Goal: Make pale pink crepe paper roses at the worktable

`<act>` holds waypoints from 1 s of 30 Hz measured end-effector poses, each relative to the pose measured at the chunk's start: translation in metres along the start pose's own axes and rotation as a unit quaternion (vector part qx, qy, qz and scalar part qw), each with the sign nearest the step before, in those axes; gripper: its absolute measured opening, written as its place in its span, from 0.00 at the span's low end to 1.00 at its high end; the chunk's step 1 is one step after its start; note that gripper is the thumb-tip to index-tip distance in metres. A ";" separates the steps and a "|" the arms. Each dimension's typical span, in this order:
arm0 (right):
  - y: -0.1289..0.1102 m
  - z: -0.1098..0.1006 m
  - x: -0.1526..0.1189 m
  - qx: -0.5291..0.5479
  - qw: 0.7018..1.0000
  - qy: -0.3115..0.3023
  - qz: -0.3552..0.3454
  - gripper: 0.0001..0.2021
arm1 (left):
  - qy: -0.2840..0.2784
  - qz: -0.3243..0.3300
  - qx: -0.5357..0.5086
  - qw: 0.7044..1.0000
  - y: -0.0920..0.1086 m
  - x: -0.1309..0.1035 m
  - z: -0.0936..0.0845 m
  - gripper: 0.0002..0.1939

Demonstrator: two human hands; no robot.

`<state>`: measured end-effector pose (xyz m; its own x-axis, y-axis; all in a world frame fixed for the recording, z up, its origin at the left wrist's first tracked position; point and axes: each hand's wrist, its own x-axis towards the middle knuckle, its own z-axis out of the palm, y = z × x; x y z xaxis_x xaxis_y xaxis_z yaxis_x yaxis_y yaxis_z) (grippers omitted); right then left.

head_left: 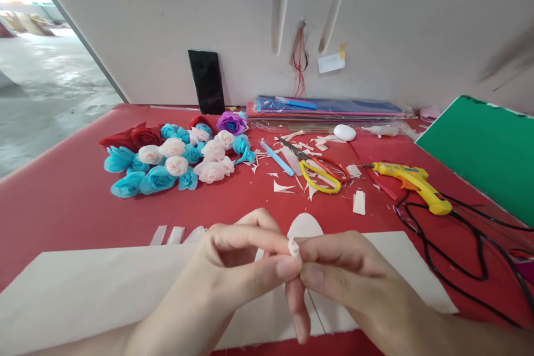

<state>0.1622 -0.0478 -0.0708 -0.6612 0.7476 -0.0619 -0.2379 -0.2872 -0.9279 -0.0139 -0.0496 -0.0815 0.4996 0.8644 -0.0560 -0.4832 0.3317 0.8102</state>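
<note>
A small cream roll of paper (294, 248) is pinched between the fingertips of both hands. My left hand (225, 272) grips it between thumb and index finger, and my right hand (354, 278) closes on its other side. Below the fingers runs a thin dark line (316, 311); I cannot tell if it is a wire or a mark. Behind the hands lies a rounded cream petal (306, 226). Under them stretches a long cream paper sheet (95, 283), with short cut strips (167, 235) along its far edge.
Paper roses (158, 178) in blue, pink, red and purple cluster at left. Scissors (321, 169), a blue pen (277, 158) and paper scraps lie mid-table. A yellow glue gun (411, 178) with a looping black cord (425, 245) sits right. A phone (206, 82) leans behind.
</note>
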 end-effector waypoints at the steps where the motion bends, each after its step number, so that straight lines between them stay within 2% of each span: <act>1: 0.000 -0.001 0.001 0.007 1.000 -0.007 0.002 0.13 | -0.001 0.005 -0.004 1.000 0.000 0.000 0.001 0.04; 4: -0.001 -0.001 0.003 -0.014 1.000 0.002 -0.004 0.13 | 0.009 0.015 -0.002 1.000 0.001 0.001 0.002 0.03; 8: -0.003 0.002 0.003 -0.083 0.994 0.070 -0.014 0.11 | 0.018 0.037 0.021 0.999 0.001 0.003 0.001 0.03; 10: -0.004 0.005 0.003 -0.119 0.987 0.104 -0.018 0.13 | 0.026 0.048 0.047 0.997 0.000 0.004 0.000 0.03; 12: -0.006 0.007 0.003 -0.165 0.980 0.110 -0.031 0.16 | 0.028 0.050 0.056 0.997 -0.001 0.006 0.000 0.03; 14: -0.009 0.008 0.003 -0.208 0.971 0.107 -0.057 0.18 | 0.007 0.060 0.044 0.997 -0.001 0.007 -0.001 0.03; 17: -0.013 0.010 0.001 -0.246 0.956 0.111 -0.112 0.15 | -0.030 0.081 0.042 0.995 -0.001 0.005 -0.003 0.03; 21: -0.016 0.010 -0.002 -0.306 0.926 0.122 -0.186 0.10 | -0.056 0.085 0.052 0.993 0.004 0.001 -0.006 0.11; 24: -0.016 0.009 -0.005 -0.369 0.890 0.123 -0.236 0.08 | -0.066 0.095 0.071 0.991 0.007 0.002 -0.006 0.10; 27: -0.015 0.007 -0.006 -0.417 0.865 0.113 -0.257 0.08 | -0.055 0.108 0.092 0.988 0.009 0.003 -0.004 0.08; 30: -0.014 0.006 -0.006 -0.444 0.851 0.112 -0.256 0.09 | -0.025 0.113 0.128 0.985 0.009 0.002 -0.002 0.06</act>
<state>0.1652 -0.0517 -0.0554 -0.4562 0.7631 0.4579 0.2446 0.6022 -0.7599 -0.0192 -0.0439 -0.0752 0.4380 0.8834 0.1664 -0.3924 0.0214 0.9196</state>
